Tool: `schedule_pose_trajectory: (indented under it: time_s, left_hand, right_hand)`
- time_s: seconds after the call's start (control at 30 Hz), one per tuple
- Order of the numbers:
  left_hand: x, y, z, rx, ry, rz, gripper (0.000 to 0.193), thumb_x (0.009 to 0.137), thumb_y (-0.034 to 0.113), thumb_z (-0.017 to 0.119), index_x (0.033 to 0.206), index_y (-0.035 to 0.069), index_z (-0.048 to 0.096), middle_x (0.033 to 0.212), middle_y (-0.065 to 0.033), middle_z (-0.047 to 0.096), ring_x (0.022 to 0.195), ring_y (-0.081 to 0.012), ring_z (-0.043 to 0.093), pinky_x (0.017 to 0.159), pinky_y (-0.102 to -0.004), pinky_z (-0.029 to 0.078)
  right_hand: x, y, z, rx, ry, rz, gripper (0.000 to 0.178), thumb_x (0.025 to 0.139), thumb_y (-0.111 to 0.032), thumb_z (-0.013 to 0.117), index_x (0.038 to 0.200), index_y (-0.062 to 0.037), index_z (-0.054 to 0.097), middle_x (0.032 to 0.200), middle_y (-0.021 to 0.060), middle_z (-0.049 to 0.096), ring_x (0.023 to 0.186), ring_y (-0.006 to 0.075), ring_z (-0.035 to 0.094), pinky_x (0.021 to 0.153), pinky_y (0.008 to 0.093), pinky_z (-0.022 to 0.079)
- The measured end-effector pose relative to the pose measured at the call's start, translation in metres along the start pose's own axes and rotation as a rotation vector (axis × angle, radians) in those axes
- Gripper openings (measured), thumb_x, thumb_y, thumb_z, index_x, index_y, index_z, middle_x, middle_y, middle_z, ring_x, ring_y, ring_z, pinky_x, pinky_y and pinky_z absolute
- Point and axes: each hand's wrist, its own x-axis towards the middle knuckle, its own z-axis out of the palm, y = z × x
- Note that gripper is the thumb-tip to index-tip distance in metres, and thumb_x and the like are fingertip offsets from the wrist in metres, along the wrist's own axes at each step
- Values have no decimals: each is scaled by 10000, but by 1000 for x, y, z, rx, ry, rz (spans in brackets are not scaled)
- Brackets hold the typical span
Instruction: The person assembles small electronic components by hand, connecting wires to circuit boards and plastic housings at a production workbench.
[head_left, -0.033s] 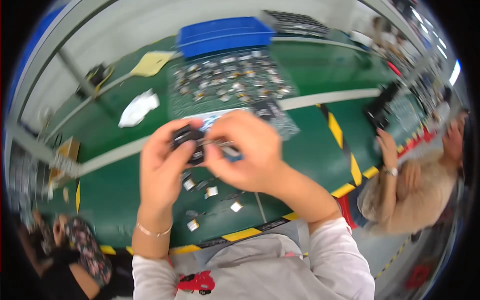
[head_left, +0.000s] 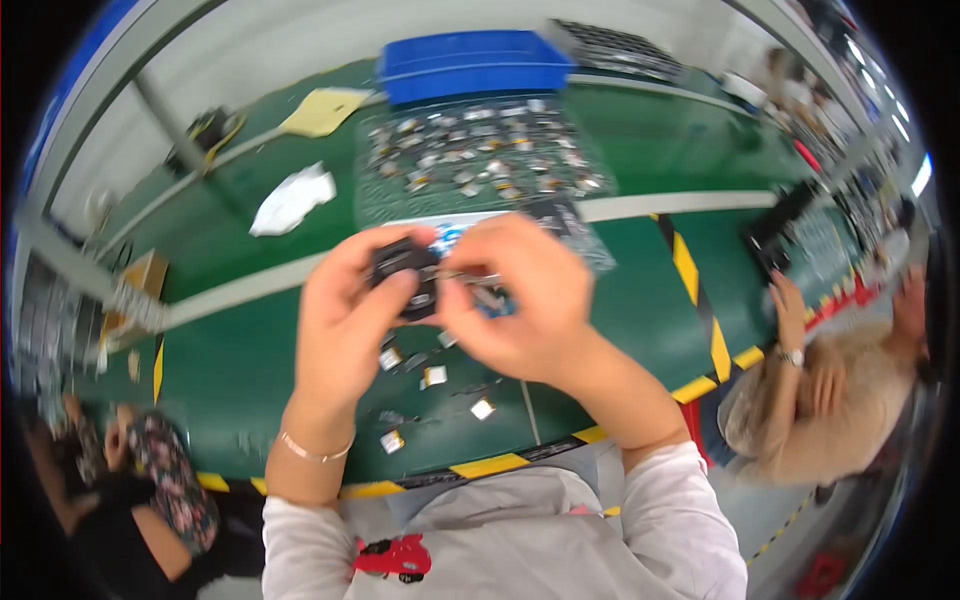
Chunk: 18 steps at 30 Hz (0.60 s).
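Observation:
A small black plastic housing [head_left: 405,275] is gripped in my left hand [head_left: 340,310], thumb across its face and fingers behind it. My right hand [head_left: 525,295] is closed, thumb and forefinger pinched at the housing's right edge. Between those fingers runs a thin metal tool [head_left: 470,275], blurred, perhaps tweezers. Under the right palm a blue item [head_left: 495,302] shows in part; I cannot tell whether it is held. Below the hands, several small silvery parts with dark leads lie on the green table, among them a pale square one [head_left: 434,376].
Many small parts lie on a clear plastic sheet [head_left: 375,205] beyond my hands, before a blue bin [head_left: 475,70]. White crumpled paper [head_left: 292,200] and a yellow sheet [head_left: 325,111] lie left. Yellow-black tape [head_left: 685,270] crosses the green table [head_left: 640,310]. A co-worker [head_left: 830,390] sits right, another person left.
The whole view has shifted slightly, so table and hands appear a little farther right. Both hands keep their hold at the black housing, which shows a bit more of its face.

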Motion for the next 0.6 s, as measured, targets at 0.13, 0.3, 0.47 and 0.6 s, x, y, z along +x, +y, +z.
schedule_pose_trajectory:
  time_s: [0.13,0.3,0.47,0.6]
  left_hand:
    - [-5,2,0,-87,26,6,253,875,-40,470,1123,-55,511,1058,-115,579,924,-160,603,754,-289,561]
    - [-1,-3,-2,-148,-30,-48,308,841,-77,451,1142,-48,510,1115,-136,584,1000,-179,583,859,-307,500]
    - [4,-10,-8,-164,-47,-65,308,843,-101,455,1137,-30,517,1122,-144,583,1014,-173,574,858,-296,492]
    - [7,-10,-12,-188,-76,-113,283,854,-91,451,1127,-39,503,1120,-159,578,974,-191,597,797,-306,534]
  right_hand:
    - [6,-3,5,-15,-25,-54,163,624,39,645,759,-21,577,720,95,586,612,216,584,519,299,473]
    - [5,2,8,-21,-56,-28,169,622,55,646,766,1,578,724,92,600,615,194,591,499,258,484]
    - [5,9,11,-159,-114,-126,184,614,57,650,771,3,571,699,91,600,615,202,598,504,271,488]
    - [6,15,12,-103,-95,-158,194,608,61,652,773,3,568,681,94,592,591,205,590,507,275,488]
